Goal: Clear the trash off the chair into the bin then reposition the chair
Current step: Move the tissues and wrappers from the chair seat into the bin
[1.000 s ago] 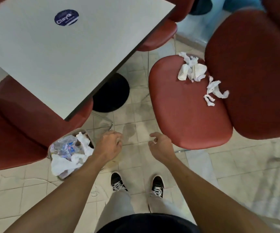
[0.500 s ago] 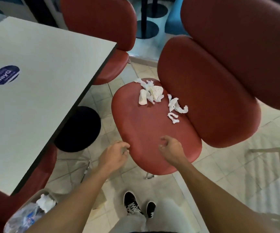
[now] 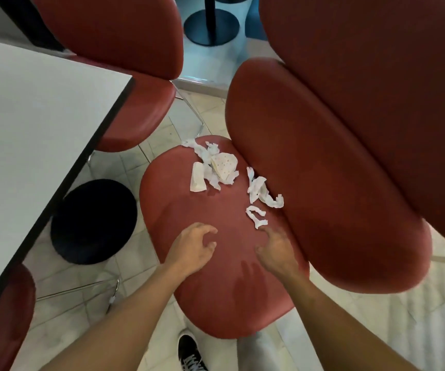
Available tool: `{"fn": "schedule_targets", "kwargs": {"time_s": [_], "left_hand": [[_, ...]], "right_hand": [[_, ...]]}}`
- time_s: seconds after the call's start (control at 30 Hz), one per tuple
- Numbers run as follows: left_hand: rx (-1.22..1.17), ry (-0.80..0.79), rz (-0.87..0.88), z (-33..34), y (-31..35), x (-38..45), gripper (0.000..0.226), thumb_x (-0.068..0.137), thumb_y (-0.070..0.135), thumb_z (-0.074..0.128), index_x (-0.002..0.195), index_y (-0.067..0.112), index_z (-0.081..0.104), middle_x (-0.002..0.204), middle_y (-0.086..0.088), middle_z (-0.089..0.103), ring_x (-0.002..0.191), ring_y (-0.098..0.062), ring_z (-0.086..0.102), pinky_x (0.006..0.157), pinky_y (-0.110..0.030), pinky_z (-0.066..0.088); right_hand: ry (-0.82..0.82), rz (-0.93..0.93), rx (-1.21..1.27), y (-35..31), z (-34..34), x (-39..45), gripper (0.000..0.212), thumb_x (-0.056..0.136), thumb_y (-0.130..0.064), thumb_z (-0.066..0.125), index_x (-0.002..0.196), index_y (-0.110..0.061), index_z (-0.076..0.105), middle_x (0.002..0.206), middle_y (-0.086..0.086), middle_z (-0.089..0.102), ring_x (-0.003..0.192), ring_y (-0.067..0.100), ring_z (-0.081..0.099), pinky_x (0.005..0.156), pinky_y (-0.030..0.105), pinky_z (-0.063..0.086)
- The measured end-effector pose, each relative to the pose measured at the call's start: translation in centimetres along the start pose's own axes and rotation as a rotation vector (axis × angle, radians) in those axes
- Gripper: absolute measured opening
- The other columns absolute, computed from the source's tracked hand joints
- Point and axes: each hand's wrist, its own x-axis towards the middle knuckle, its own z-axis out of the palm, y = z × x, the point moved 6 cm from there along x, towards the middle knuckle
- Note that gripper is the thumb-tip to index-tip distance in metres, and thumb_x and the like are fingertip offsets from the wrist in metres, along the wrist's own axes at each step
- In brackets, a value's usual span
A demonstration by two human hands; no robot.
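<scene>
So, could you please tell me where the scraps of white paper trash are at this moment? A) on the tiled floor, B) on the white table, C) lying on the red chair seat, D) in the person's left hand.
C: the white paper scraps lie on the red chair seat, toward its far end near the backrest; the left hand and right hand hover over the seat, both open and empty.

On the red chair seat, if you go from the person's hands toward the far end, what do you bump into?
Left hand and right hand → small curled paper scrap → twisted napkin by the backrest → big crumpled paper pile → far rim of the red chair seat.
</scene>
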Motion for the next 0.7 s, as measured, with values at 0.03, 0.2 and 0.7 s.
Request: {"fn": "schedule_targets", "kwargs": {"time_s": [0.03,0.2,0.7], "left_hand": [[0.012,-0.029,-0.006,0.7,0.6,1.4,0.030,0.084,0.026,0.067,0.113,0.028,0.065,0.119,0.008,0.060,0.109,-0.012,0.058,0.098,-0.027,0.043],[0.092,-0.162,-0.039,5.4,2.5,8.8,0.047,0.079,0.030,0.072,0.124,0.032,0.059,0.127,0.006,0.053,0.113,-0.019,0.057,0.097,-0.037,0.048],[0.180,-0.265,-0.044,18.1,1.7,17.6,0.074,0.079,0.030,0.074,0.142,0.027,0.035,0.130,-0.005,0.034,0.117,-0.022,0.044,0.089,-0.034,0.049]], "right_hand": [[-0.002,-0.021,-0.011,0.2,-0.3,1.2,0.053,0.084,-0.015,0.060,0.135,-0.025,0.049,0.136,0.005,0.046,0.118,0.023,0.052,0.100,0.030,0.039],[0.025,-0.153,-0.084,1.2,-1.6,8.6,0.056,0.083,-0.009,0.058,0.133,-0.031,0.048,0.136,0.003,0.040,0.117,0.029,0.054,0.092,0.035,0.046],[-0.169,-0.186,-0.641,2.4,3.1,23.4,0.074,0.092,-0.018,0.055,0.152,-0.026,0.010,0.156,0.012,0.011,0.118,0.033,0.051,0.087,0.042,0.048]]}}
